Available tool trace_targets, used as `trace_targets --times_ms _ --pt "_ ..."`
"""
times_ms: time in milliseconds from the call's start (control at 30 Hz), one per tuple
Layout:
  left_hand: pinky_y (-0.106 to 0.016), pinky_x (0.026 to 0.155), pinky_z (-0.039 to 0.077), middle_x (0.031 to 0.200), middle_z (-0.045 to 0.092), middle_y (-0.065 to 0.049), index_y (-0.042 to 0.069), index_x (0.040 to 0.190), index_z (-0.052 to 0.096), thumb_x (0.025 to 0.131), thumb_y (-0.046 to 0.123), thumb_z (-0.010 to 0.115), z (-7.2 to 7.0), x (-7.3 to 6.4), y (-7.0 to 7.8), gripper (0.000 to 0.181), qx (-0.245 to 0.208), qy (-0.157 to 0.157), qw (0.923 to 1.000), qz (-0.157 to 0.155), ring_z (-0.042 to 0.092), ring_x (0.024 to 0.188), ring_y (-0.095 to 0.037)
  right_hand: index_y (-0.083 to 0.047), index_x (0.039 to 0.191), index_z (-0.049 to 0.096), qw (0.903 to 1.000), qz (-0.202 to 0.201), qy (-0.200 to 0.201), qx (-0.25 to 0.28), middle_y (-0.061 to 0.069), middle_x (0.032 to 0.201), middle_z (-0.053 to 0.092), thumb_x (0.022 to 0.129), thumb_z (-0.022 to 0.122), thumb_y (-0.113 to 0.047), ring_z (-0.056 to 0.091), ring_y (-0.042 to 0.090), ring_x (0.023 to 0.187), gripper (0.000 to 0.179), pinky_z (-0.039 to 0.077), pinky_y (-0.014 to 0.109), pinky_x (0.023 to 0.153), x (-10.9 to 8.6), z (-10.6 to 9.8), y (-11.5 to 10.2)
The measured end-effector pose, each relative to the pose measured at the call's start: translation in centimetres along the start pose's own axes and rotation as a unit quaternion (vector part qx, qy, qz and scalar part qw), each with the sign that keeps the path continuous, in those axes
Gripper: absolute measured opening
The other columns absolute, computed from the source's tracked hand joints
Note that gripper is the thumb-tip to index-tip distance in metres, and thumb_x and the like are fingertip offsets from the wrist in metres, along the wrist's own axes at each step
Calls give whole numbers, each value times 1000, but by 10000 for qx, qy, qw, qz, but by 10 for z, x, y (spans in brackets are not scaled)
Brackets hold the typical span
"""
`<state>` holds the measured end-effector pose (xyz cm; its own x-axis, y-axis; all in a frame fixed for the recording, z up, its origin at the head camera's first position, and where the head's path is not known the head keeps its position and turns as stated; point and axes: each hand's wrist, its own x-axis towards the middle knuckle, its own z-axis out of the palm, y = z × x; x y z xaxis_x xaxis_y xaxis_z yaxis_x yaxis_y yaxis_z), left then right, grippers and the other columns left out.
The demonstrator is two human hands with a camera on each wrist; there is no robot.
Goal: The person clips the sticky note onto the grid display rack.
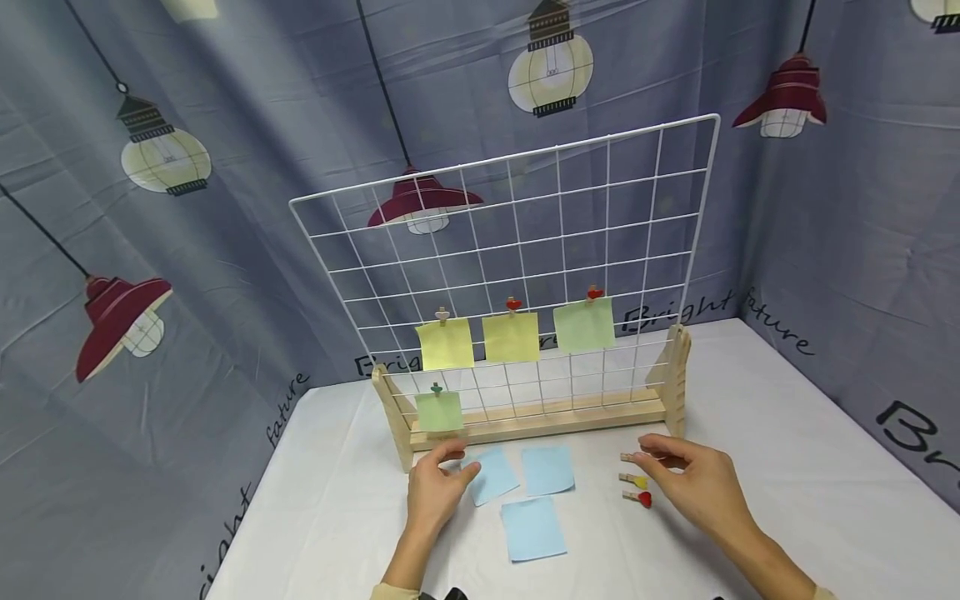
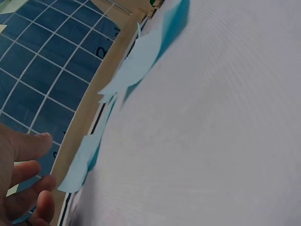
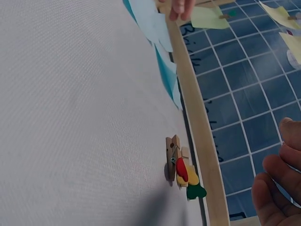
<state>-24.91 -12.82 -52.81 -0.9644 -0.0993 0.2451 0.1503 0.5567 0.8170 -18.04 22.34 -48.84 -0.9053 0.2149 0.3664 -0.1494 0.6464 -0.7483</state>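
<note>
My left hand (image 1: 435,493) hovers with loosely bent fingers beside a blue sticky note (image 1: 493,477). Two more blue notes lie near it, one to the right (image 1: 547,469) and one nearer the front (image 1: 533,529). My right hand (image 1: 697,483) is over a short row of small wooden clothespins, its fingers relaxed and holding nothing. The row has a red heart clothespin (image 1: 637,497), a yellow one (image 1: 634,481) and a green one (image 3: 195,191). In the right wrist view the fingers are apart from all three; the head view partly hides the green one.
A white wire grid (image 1: 536,243) stands in a wooden base (image 1: 540,423) behind the hands. Clipped to it are yellow notes (image 1: 447,348) and green notes (image 1: 585,327), held by small clothespins. Patterned curtains (image 1: 262,208) enclose the white table (image 1: 315,500).
</note>
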Motion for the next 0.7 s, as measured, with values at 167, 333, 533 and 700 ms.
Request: trace_targets --times_ms 167,333,533,700 --pt "-36 72 48 99 79 -4 17 109 78 78 22 88 4 -1 -7 32 345 79 9994 -56 70 89 -25 -12 105 81 10000 55 49 -44 1 91 80 86 85 -23 66 -4 73 22 48 20 61 -1 0 5" --pt "-42 73 51 91 78 -1 14 106 78 76 18 89 7 -3 -9 33 745 153 9971 -52 70 84 -21 -12 104 81 9999 103 37 32 0 88 79 86 85 -22 65 -4 73 21 48 19 61 -3 1 9" --pt "-35 62 48 83 75 5 16 102 79 75 17 90 8 -4 -8 29 1103 86 9938 -136 62 66 -11 -11 106 81 10000 62 -41 19 -1 87 79 86 85 -22 66 -3 74 23 47 19 62 -6 4 13" --pt "-33 61 48 73 70 12 18 90 80 76 19 90 9 -3 -6 17 1194 139 9924 -256 62 67 -6 -11 106 81 10000 72 -40 13 -1 87 79 87 85 -23 67 -1 73 23 47 19 62 -8 5 16"
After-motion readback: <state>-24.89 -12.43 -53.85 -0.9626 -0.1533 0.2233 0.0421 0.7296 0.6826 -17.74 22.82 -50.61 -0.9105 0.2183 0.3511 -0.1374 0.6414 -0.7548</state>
